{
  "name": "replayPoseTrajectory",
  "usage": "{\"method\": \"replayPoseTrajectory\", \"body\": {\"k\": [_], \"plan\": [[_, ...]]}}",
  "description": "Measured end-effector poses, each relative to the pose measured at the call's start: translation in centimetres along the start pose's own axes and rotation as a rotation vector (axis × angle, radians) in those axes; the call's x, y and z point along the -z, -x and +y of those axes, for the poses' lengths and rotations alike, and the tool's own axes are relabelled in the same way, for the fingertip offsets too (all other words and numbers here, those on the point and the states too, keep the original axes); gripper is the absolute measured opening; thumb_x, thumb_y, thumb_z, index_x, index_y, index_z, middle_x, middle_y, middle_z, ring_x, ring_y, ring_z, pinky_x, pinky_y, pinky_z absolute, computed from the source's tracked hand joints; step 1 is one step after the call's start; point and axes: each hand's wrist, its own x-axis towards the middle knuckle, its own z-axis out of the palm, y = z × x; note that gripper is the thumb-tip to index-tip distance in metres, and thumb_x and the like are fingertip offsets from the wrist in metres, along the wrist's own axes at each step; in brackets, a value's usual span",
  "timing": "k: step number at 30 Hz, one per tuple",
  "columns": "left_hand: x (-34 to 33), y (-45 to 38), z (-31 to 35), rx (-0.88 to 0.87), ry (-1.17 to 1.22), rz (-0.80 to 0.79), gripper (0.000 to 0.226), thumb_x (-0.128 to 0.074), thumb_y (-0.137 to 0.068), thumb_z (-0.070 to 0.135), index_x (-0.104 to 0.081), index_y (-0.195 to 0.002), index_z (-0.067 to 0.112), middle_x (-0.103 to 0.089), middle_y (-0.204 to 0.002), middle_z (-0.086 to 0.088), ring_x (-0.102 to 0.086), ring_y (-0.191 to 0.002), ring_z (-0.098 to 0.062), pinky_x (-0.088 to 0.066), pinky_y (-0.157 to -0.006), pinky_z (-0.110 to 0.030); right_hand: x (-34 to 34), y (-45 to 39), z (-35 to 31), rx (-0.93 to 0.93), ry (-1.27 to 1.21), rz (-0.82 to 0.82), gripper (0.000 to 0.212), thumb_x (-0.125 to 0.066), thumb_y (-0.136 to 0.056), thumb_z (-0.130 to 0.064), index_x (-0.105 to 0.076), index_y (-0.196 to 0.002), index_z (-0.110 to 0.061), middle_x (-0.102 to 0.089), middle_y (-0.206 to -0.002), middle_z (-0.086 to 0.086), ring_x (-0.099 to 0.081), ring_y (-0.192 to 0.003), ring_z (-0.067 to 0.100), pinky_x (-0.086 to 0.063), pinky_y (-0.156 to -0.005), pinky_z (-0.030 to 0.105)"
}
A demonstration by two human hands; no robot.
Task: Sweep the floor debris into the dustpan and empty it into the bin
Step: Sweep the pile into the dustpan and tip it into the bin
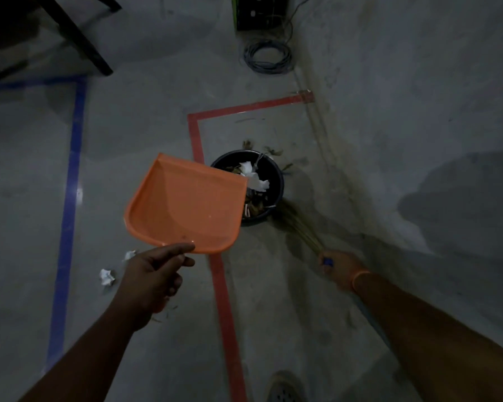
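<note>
I look down on a dim concrete floor [273,329], with both of my arms reaching forward from the near edge. My left hand [153,281] holds an orange dustpan [183,204]; its grip is closed on the pan's near rim, thumb lying along the edge and fingers curled beneath. The pan spreads out just beyond that grip, up and to the right of it, and its far right corner overlaps the rim of a round black bin [278,177]. The pan's inner face looks bare. Inside the bin I can see crumpled white paper [257,181] and brownish scraps.

My right hand [341,269] is lower on the right, its grip closed around the handle end of a broom [298,224], where a small blue band shows at the fingers. The pale bristles fan away from that grip toward the far left, their tips reaching the bin's near right side. An orange wristband [360,278] circles that wrist.

Two crumpled white paper scraps [107,276] lie on the floor just left of my left hand. A few dry leaves [269,150] lie on the floor just beyond the bin. Red tape [224,300] runs between my arms and bends right past the bin; blue tape [67,213] runs along the left. A coil of grey cable [267,58] lies far off.
</note>
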Motion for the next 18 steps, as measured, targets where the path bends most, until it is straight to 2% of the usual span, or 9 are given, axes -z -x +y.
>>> {"method": "replayPoseTrajectory", "body": {"k": [2,4,6,8,11,13,15,18], "plan": [[-1.0,-0.6,0.6,-0.012,-0.016,0.013,0.028,-0.054,-0.101,-0.001,-0.076,-0.111,0.013,-0.075,-0.087,-0.011,-0.049,-0.049,-0.014,-0.037,-0.043,-0.021,2.8,-2.1,-0.2,0.020,0.058,0.025,0.006,-0.061,-0.087,-0.022,-0.063,-0.093,-0.023,-0.067,-0.109,0.009,-0.063,-0.102,0.028,-0.043,-0.082,0.026],[-1.5,-1.1,1.2,-0.009,-0.028,0.032,0.028,-0.054,-0.101,-0.001,-0.076,-0.111,0.013,-0.076,-0.090,-0.013,-0.049,-0.050,-0.014,-0.038,-0.043,-0.022,5.6,-3.8,-0.5,0.034,0.130,0.043,0.013,-0.063,-0.091,-0.016,-0.066,-0.103,-0.017,-0.066,-0.117,0.013,-0.062,-0.108,0.032,-0.045,-0.089,0.029],[-1.7,-1.4,1.8,-0.002,-0.037,0.046,0.028,-0.054,-0.101,-0.002,-0.075,-0.111,0.012,-0.075,-0.091,-0.015,-0.050,-0.051,-0.015,-0.039,-0.043,-0.022,8.0,-5.0,-1.0,0.054,0.188,0.056,0.019,-0.062,-0.091,-0.015,-0.066,-0.110,-0.013,-0.065,-0.117,0.016,-0.061,-0.107,0.033,-0.043,-0.087,0.028],[-1.9,-1.6,2.4,0.008,-0.046,0.054,0.027,-0.054,-0.101,-0.002,-0.075,-0.113,0.011,-0.075,-0.093,-0.018,-0.050,-0.051,-0.015,-0.039,-0.043,-0.022,10.1,-5.4,-1.6,0.084,0.202,0.093,0.018,-0.061,-0.090,-0.014,-0.066,-0.108,-0.014,-0.066,-0.113,0.016,-0.062,-0.104,0.033,-0.041,-0.081,0.028],[-2.0,-1.9,3.3,0.019,-0.046,0.071,0.026,-0.054,-0.101,-0.002,-0.074,-0.113,0.009,-0.074,-0.095,-0.021,-0.050,-0.048,-0.013,-0.037,-0.040,-0.020,12.0,-5.4,-2.0,0.118,0.138,0.119,0.017,-0.061,-0.087,-0.010,-0.060,-0.093,-0.026,-0.062,-0.101,0.007,-0.062,-0.095,0.029,-0.036,-0.076,0.023],[-1.8,-2.3,3.9,0.025,-0.034,0.074,0.025,-0.054,-0.101,-0.001,-0.075,-0.113,0.009,-0.074,-0.095,-0.020,-0.050,-0.048,-0.013,-0.037,-0.039,-0.020,12.7,-4.8,-2.4,0.125,0.114,0.118,0.019,-0.060,-0.088,-0.009,-0.058,-0.091,-0.027,-0.059,-0.090,0.001,-0.059,-0.073,0.018,-0.038,-0.065,0.021],[-1.4,-2.5,4.2,0.024,-0.026,0.069,0.025,-0.054,-0.101,0.000,-0.075,-0.113,0.009,-0.074,-0.095,-0.019,-0.051,-0.048,-0.013,-0.038,-0.039,-0.020,13.1,-4.1,-3.0,0.135,0.056,0.129,0.017,-0.057,-0.090,-0.005,-0.059,-0.091,-0.022,-0.055,-0.078,0.000,-0.049,-0.056,0.008,-0.038,-0.055,0.018],[-0.6,-2.6,4.2,0.031,-0.023,0.066,0.026,-0.053,-0.102,-0.001,-0.074,-0.113,0.009,-0.073,-0.095,-0.020,-0.049,-0.046,-0.012,-0.036,-0.039,-0.019,13.6,-3.2,-4.3,0.118,-0.053,0.130,0.013,-0.052,-0.094,-0.003,-0.059,-0.095,-0.014,-0.051,-0.071,0.004,-0.050,-0.049,0.019,-0.046,-0.055,0.027]]}}
